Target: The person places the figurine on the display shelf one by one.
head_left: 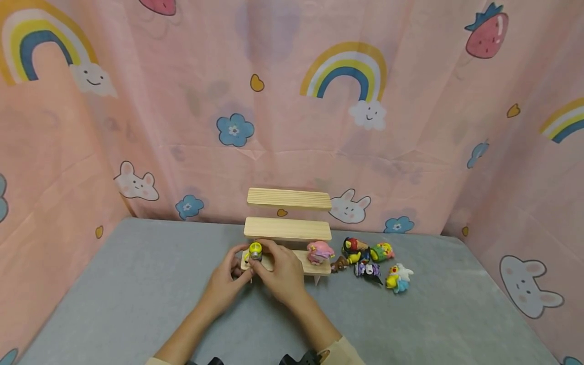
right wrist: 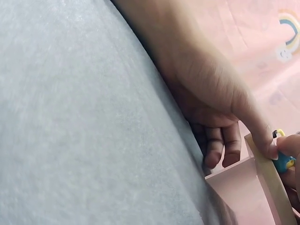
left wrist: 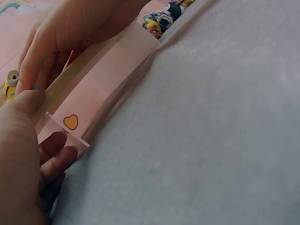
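Note:
A small yellow Minion figure (head_left: 255, 250) with a round goggle stands at the left end of the lowest wooden shelf board (head_left: 298, 258). My left hand (head_left: 228, 276) pinches it from the left, its thumb in front and lower fingers below the board's end. From the other side my right hand (head_left: 284, 274) grips the same figure between thumb and forefinger. In the right wrist view, a bit of the figure's blue body (right wrist: 282, 163) shows between the fingertips. Fingers partly hide its base. A pink figure (head_left: 320, 252) sits at that board's right end.
Two more wooden boards, a middle one (head_left: 287, 229) and a top one (head_left: 289, 198), rise behind. Several figures lie right of the shelf, among them a brown one (head_left: 339, 264), a purple one (head_left: 367, 270) and a yellow-and-white one (head_left: 398, 278). A pink printed curtain (head_left: 292, 152) backs the grey table (head_left: 150, 268).

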Demonstrator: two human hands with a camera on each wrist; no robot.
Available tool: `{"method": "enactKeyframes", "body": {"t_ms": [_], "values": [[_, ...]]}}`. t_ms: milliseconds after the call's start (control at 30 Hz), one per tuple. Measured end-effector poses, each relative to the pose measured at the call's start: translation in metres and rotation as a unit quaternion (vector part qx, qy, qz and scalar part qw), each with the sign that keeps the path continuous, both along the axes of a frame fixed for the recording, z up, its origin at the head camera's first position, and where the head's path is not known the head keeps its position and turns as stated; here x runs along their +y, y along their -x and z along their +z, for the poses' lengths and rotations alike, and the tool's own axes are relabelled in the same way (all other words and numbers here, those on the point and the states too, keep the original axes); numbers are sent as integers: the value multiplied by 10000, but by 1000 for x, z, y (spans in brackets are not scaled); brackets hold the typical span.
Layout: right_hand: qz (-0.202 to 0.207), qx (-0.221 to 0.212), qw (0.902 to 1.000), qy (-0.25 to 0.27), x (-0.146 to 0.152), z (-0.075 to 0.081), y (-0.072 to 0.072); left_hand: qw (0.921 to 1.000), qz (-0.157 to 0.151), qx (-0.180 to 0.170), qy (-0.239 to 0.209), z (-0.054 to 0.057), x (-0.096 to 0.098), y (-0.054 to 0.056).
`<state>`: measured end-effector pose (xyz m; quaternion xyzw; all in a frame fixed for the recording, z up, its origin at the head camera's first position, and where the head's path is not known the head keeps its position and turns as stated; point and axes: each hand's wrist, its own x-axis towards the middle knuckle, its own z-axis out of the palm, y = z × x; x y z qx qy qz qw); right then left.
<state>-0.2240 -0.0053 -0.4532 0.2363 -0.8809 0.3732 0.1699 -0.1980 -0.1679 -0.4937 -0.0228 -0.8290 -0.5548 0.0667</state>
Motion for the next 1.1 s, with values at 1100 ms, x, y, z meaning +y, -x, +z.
{"method": "enactKeyframes", "body": {"t_ms": [1100], "values": [[339,582,9970,-379,89,77,-34,9999,25,9,115,-3,2,0]]}}
